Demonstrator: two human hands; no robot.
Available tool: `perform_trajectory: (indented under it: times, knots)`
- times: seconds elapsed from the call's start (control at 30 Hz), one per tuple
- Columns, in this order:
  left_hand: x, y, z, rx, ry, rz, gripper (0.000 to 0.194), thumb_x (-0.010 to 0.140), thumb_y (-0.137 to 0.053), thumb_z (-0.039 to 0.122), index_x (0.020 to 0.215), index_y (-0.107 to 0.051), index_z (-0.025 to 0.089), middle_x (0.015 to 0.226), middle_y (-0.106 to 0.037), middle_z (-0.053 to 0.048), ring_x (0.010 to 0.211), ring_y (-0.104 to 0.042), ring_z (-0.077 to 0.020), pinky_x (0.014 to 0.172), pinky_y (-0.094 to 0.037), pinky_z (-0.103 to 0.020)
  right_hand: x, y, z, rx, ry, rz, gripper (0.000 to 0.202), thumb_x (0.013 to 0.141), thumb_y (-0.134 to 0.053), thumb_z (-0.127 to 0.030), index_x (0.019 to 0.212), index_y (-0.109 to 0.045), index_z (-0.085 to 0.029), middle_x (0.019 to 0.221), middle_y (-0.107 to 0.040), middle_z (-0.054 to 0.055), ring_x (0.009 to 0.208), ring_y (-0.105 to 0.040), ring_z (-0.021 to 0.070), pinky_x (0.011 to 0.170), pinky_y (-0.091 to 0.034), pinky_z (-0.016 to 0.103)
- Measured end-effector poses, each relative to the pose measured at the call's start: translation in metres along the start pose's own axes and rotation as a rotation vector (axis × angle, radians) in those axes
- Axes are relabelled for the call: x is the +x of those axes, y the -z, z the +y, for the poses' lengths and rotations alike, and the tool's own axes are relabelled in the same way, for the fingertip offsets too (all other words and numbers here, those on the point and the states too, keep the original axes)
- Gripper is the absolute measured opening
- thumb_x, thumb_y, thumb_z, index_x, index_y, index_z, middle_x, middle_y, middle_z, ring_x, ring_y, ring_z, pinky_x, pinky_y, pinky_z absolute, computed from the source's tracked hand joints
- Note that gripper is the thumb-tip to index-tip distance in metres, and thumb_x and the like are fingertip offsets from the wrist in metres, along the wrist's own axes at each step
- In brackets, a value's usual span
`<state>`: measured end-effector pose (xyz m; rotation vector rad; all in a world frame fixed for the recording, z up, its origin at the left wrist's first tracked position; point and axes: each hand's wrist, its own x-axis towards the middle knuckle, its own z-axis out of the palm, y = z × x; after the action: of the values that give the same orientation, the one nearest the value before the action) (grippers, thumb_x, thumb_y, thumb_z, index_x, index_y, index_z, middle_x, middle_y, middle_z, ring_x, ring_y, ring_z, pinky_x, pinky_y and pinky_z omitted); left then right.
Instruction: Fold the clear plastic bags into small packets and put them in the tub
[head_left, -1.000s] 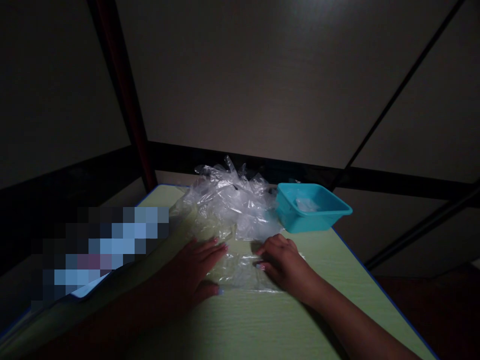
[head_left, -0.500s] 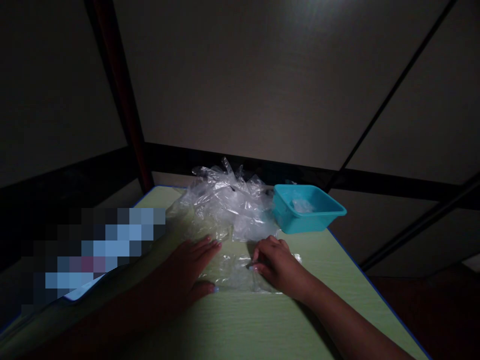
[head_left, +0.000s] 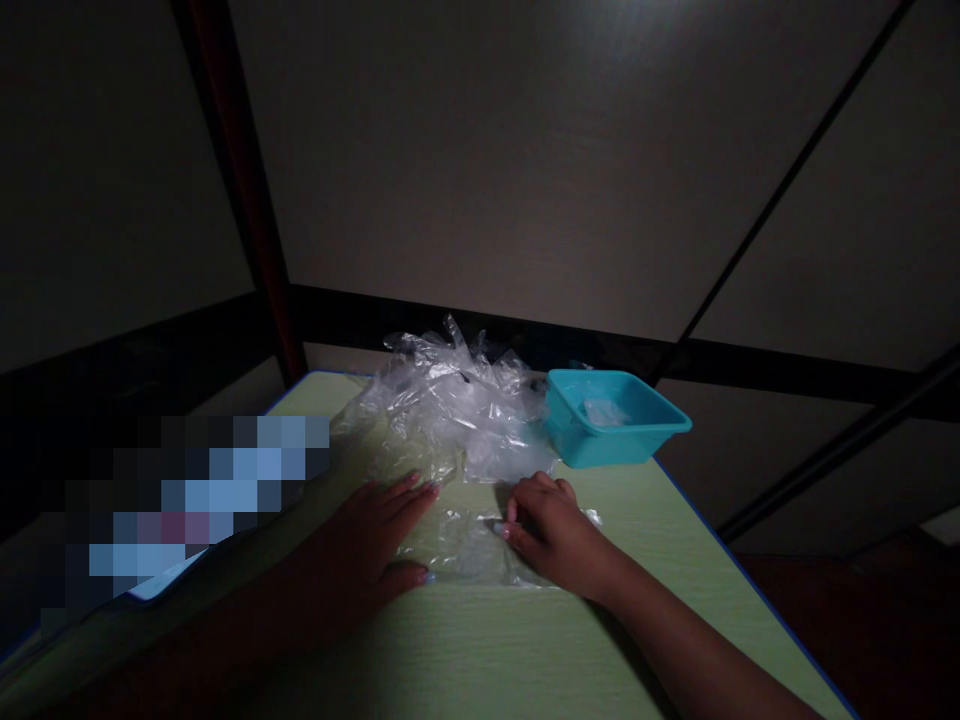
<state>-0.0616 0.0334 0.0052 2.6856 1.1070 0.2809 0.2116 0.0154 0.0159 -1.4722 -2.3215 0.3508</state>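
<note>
A clear plastic bag (head_left: 476,550) lies spread flat on the light green table (head_left: 480,650) in front of me. My left hand (head_left: 386,530) rests on its left side, palm down with the fingers stretched out. On the bag's right side, my right hand (head_left: 551,525) has its fingers curled in, and its thumb points left across the film. The fingers look closed on the plastic, though their undersides are hidden. Just beyond both hands is a loose heap of crumpled clear plastic bags (head_left: 457,400).
A turquoise plastic basket (head_left: 600,445) stands at the back right, with a small folded clear plastic piece (head_left: 606,411) inside. A pixelated patch covers something bright at the left table edge. A pale panelled wall (head_left: 480,180) rises behind the table.
My right thumb has slid slightly to the left over the bag. The left hand, the heap and the basket stay practically where they were.
</note>
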Motion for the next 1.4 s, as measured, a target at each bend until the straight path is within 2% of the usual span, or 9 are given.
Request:
perform_trajectory:
  times: [0.13,0.27,0.47,0.6,0.93,1.1,1.2,1.4]
  knots:
    - [0.0000,0.0018,0.0010,0.020,0.018,-0.038,0.066,0.088,-0.056,0.033,0.146,-0.030,0.016,0.150,-0.032,-0.014,0.138,-0.028,-0.0330,0.108,-0.027,-0.056,0.0007,-0.0023,-0.0010,-0.008,-0.002,0.009,0.005,0.082,-0.059,-0.019,0.079,-0.055,-0.020,0.077,-0.060,0.000,0.085,-0.050,0.0194,0.076,-0.029,0.032]
    - [0.0000,0.0021,0.0012,0.021,0.014,-0.013,0.064,0.088,-0.056,0.035,0.145,-0.032,0.019,0.150,-0.033,-0.012,0.137,-0.030,-0.0319,0.109,-0.027,-0.054,0.0012,-0.0034,-0.0005,-0.011,-0.002,0.016,0.006,0.080,-0.058,-0.015,0.079,-0.054,-0.020,0.078,-0.060,0.000,0.085,-0.049,0.0192,0.076,-0.029,0.031]
    - [0.0005,0.0038,0.0034,0.019,0.043,-0.046,0.065,0.087,-0.057,0.036,0.145,-0.034,0.016,0.150,-0.032,-0.014,0.137,-0.030,-0.0328,0.108,-0.029,-0.053,0.0013,-0.0036,-0.0006,-0.010,-0.006,0.023,0.008,0.079,-0.057,-0.012,0.080,-0.054,-0.020,0.078,-0.060,0.001,0.085,-0.050,0.0195,0.076,-0.028,0.031]
    - [-0.0001,0.0023,0.0017,0.014,0.036,-0.020,0.065,0.087,-0.057,0.036,0.145,-0.033,0.018,0.150,-0.032,-0.013,0.137,-0.030,-0.0328,0.108,-0.029,-0.053,0.0015,-0.0048,-0.0004,-0.016,-0.014,0.036,0.009,0.080,-0.056,-0.010,0.080,-0.054,-0.019,0.078,-0.060,0.001,0.086,-0.050,0.0195,0.076,-0.028,0.031]
    - [-0.0001,0.0008,-0.0001,-0.013,0.027,-0.012,0.066,0.087,-0.058,0.037,0.145,-0.032,0.021,0.150,-0.033,-0.012,0.137,-0.029,-0.0323,0.109,-0.027,-0.054,0.0019,-0.0072,-0.0015,-0.062,-0.017,0.057,0.008,0.083,-0.054,-0.013,0.079,-0.054,-0.020,0.077,-0.060,0.002,0.083,-0.051,0.0197,0.075,-0.028,0.031]
    - [-0.0021,0.0044,0.0046,-0.004,0.027,0.010,0.062,0.089,-0.055,0.033,0.144,-0.034,0.016,0.149,-0.035,-0.014,0.136,-0.031,-0.0327,0.109,-0.029,-0.053,0.0025,-0.0073,-0.0028,-0.093,-0.020,0.060,0.007,0.084,-0.054,-0.015,0.079,-0.054,-0.020,0.077,-0.060,0.003,0.083,-0.051,0.0202,0.075,-0.029,0.032]
    - [-0.0023,0.0064,0.0060,-0.008,0.041,-0.008,0.063,0.087,-0.057,0.034,0.143,-0.035,0.017,0.148,-0.035,-0.014,0.135,-0.032,-0.0333,0.108,-0.030,-0.053,0.0027,-0.0072,-0.0036,-0.116,-0.020,0.061,0.006,0.085,-0.054,-0.016,0.079,-0.054,-0.019,0.078,-0.060,0.003,0.083,-0.050,0.0205,0.075,-0.029,0.032]
    - [-0.0032,0.0018,0.0016,-0.026,0.019,0.043,0.062,0.088,-0.057,0.036,0.143,-0.035,0.019,0.147,-0.038,-0.014,0.133,-0.037,-0.0342,0.107,-0.032,-0.053,0.0028,-0.0075,-0.0059,-0.167,-0.021,0.065,0.007,0.085,-0.052,-0.018,0.079,-0.054,-0.019,0.078,-0.059,0.004,0.082,-0.050,0.0208,0.074,-0.030,0.033]
